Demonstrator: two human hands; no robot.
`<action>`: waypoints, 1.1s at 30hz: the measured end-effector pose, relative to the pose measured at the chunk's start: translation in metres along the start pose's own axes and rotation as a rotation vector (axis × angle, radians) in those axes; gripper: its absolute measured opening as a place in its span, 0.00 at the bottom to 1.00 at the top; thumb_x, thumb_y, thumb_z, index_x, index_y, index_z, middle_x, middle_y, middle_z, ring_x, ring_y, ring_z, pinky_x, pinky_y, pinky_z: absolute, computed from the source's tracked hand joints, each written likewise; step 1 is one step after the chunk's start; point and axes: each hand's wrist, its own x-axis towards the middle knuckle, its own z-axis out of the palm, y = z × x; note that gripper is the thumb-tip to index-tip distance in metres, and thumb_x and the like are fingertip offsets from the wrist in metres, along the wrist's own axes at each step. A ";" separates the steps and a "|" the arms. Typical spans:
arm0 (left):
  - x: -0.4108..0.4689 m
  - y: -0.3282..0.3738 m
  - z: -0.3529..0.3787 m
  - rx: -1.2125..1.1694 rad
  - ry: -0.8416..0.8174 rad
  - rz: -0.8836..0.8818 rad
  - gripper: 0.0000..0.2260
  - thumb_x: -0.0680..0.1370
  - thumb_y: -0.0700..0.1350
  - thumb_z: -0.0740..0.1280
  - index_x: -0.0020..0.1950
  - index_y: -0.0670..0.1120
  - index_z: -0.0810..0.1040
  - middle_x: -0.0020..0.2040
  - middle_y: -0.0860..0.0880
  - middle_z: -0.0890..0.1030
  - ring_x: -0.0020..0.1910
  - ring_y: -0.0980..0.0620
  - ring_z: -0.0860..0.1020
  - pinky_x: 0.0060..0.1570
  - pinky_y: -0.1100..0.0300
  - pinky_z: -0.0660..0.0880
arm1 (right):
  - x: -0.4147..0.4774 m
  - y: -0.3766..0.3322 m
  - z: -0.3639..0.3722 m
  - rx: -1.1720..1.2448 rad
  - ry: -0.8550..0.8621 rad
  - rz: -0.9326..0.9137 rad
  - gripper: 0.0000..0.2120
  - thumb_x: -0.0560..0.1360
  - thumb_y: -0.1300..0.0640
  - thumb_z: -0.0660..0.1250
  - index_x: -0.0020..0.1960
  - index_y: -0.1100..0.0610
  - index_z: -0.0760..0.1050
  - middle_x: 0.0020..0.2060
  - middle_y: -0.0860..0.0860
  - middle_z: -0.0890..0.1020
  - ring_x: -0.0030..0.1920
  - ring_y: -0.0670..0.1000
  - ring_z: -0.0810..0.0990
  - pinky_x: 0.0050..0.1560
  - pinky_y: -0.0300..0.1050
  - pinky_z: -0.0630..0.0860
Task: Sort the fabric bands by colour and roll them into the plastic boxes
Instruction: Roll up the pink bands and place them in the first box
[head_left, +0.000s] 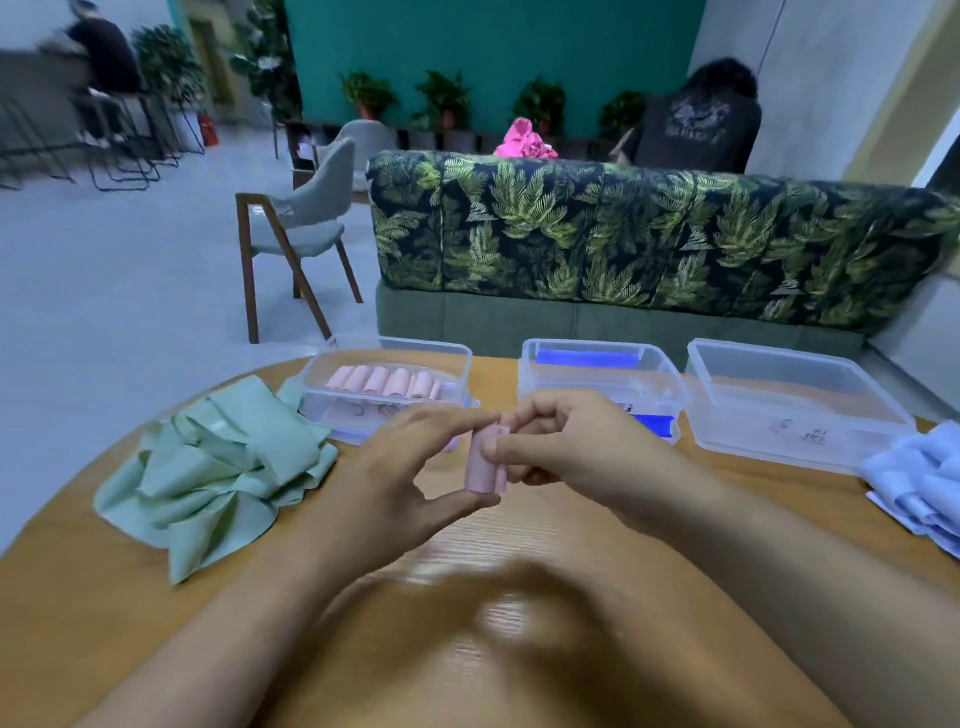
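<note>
A rolled pink band (480, 460) stands upright above the table's middle. My left hand (400, 478) pinches it top and bottom between finger and thumb. My right hand (561, 441) grips its right side with curled fingers. The left plastic box (462, 358) holds a row of several pink rolls (387, 383). The middle box (670, 379) holds a blue roll (587, 357) at its back and blue fabric (660, 423) at its front. The right box (800, 405) has no bands in it.
A heap of loose green bands (218, 473) lies on the round wooden table (519, 649) at the left. Light blue bands (919, 483) lie at the right edge. Behind the table stand a leaf-print sofa (649, 239) and a grey chair (301, 223).
</note>
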 end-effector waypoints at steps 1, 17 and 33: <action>-0.001 -0.008 -0.006 0.005 0.019 -0.011 0.27 0.76 0.54 0.79 0.73 0.50 0.78 0.67 0.60 0.80 0.68 0.56 0.78 0.67 0.61 0.73 | 0.011 -0.008 0.006 -0.029 -0.021 0.004 0.15 0.75 0.57 0.80 0.55 0.65 0.80 0.38 0.57 0.85 0.39 0.50 0.81 0.42 0.43 0.77; -0.014 -0.099 0.003 0.495 0.102 -0.344 0.26 0.79 0.57 0.61 0.72 0.44 0.77 0.72 0.45 0.79 0.73 0.43 0.75 0.72 0.46 0.68 | 0.175 -0.038 0.039 -1.078 0.217 -0.083 0.05 0.72 0.48 0.72 0.45 0.49 0.80 0.43 0.47 0.84 0.47 0.53 0.82 0.43 0.47 0.76; -0.013 -0.091 0.004 0.571 0.068 -0.393 0.26 0.73 0.52 0.68 0.69 0.43 0.80 0.70 0.42 0.81 0.70 0.41 0.78 0.70 0.45 0.74 | 0.207 -0.021 0.057 -1.480 0.201 0.062 0.02 0.72 0.57 0.66 0.41 0.52 0.74 0.37 0.48 0.79 0.40 0.51 0.75 0.50 0.52 0.60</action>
